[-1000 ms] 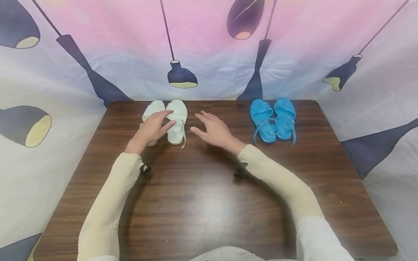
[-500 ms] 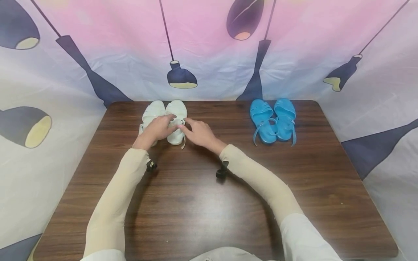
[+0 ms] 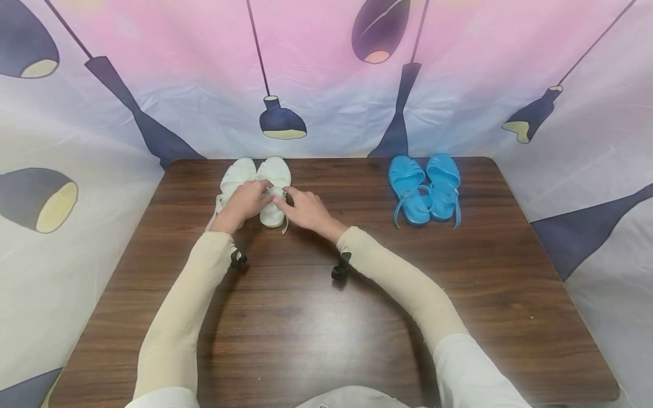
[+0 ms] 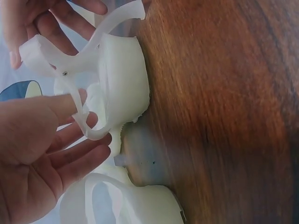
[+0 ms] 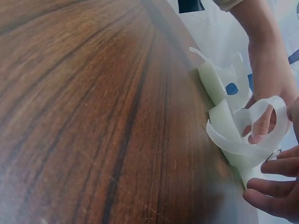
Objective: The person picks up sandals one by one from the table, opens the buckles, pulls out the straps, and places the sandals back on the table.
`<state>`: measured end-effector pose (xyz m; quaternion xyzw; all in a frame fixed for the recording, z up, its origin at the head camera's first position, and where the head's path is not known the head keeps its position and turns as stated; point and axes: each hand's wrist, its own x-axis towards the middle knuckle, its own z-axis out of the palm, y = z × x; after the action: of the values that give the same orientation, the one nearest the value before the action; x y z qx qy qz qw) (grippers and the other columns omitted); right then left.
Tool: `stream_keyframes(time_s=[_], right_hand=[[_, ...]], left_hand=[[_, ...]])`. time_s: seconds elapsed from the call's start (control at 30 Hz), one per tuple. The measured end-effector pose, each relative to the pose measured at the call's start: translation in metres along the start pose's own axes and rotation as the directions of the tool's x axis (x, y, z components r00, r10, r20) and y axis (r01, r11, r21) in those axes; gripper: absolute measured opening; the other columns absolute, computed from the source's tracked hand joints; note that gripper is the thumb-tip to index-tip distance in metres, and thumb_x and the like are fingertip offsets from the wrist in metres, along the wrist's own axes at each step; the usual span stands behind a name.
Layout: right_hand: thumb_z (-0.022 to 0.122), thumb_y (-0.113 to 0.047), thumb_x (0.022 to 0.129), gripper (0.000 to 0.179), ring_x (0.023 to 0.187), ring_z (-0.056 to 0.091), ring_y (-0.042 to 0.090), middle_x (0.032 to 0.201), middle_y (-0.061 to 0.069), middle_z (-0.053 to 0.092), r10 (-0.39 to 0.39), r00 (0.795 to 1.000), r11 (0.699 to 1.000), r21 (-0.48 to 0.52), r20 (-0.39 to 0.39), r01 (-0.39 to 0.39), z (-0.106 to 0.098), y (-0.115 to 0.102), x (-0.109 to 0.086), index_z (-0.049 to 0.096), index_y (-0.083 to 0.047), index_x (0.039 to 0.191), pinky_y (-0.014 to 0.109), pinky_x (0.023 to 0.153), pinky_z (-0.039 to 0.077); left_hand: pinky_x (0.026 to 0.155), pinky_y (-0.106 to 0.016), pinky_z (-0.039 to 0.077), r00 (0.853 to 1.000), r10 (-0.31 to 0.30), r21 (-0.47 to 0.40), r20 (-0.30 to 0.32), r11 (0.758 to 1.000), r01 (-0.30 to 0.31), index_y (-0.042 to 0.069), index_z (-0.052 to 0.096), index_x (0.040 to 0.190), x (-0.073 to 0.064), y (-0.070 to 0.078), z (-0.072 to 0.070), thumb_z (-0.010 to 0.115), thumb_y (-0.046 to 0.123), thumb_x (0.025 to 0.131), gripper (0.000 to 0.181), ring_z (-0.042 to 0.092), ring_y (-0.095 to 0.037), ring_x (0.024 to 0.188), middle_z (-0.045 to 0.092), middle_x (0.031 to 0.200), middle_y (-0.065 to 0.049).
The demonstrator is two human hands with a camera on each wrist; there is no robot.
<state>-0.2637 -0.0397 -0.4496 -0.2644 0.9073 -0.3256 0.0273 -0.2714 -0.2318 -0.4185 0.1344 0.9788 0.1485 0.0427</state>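
Across the brown wooden table (image 3: 316, 317), the left hand (image 3: 244, 201) has thumb and fingertips at the strap (image 4: 35, 56) of the right-hand white sandal (image 3: 274, 170), whether pinching cannot be told; the right hand (image 3: 308, 211), loosely open with thumb and forefinger apart, is at its other side. That sandal sits near the far edge beside another white sandal (image 3: 238, 173), well left of two blue sandals (image 3: 415, 209), before a lamp-printed backdrop (image 3: 336, 113).
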Motion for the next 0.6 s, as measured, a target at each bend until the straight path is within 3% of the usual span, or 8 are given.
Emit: stream_keyframes(time_s=[0.23, 0.43, 0.6], right_hand=[[0.043, -0.056, 0.106, 0.063, 0.109, 0.068, 0.027, 0.126, 0.013, 0.07, 0.031, 0.999, 0.999, 0.011, 0.014, -0.031, -0.0006, -0.0014, -0.0001, 0.053, -0.009, 0.147, 0.042, 0.096, 0.053], [0.045, -0.056, 0.105, 0.065, 0.11, 0.067, 0.025, 0.128, 0.013, 0.069, 0.057, 0.998, 0.997, 0.053, 0.016, -0.058, 0.0007, 0.0003, 0.0021, 0.052, -0.008, 0.148, 0.04, 0.098, 0.052], [0.05, -0.054, 0.104, 0.064, 0.12, 0.064, 0.026, 0.138, 0.013, 0.064, 0.089, 0.996, 0.99, 0.108, 0.007, -0.089, 0.0005, 0.0003, 0.0024, 0.053, -0.007, 0.147, 0.041, 0.101, 0.051]], left_hand=[[0.097, -0.054, 0.051, 0.999, 0.003, -0.018, -0.053, 1.0, -0.004, -0.007, 0.063, 0.125, -0.0003, 0.0007, 0.0014, 0.059, 0.013, 0.104, 0.03, 0.066, -0.041, 0.11, 0.07, 0.116, -0.026], [0.102, -0.055, 0.048, 0.997, 0.017, -0.115, -0.076, 0.993, -0.026, -0.01, 0.063, 0.124, -0.002, -0.0008, -0.0004, 0.056, 0.012, 0.105, 0.03, 0.064, -0.043, 0.114, 0.067, 0.121, -0.029], [0.102, -0.055, 0.048, 0.995, 0.014, -0.176, -0.095, 0.984, -0.031, -0.009, 0.063, 0.125, -0.0043, -0.0027, -0.0022, 0.056, 0.014, 0.105, 0.031, 0.064, -0.043, 0.114, 0.067, 0.122, -0.029]])
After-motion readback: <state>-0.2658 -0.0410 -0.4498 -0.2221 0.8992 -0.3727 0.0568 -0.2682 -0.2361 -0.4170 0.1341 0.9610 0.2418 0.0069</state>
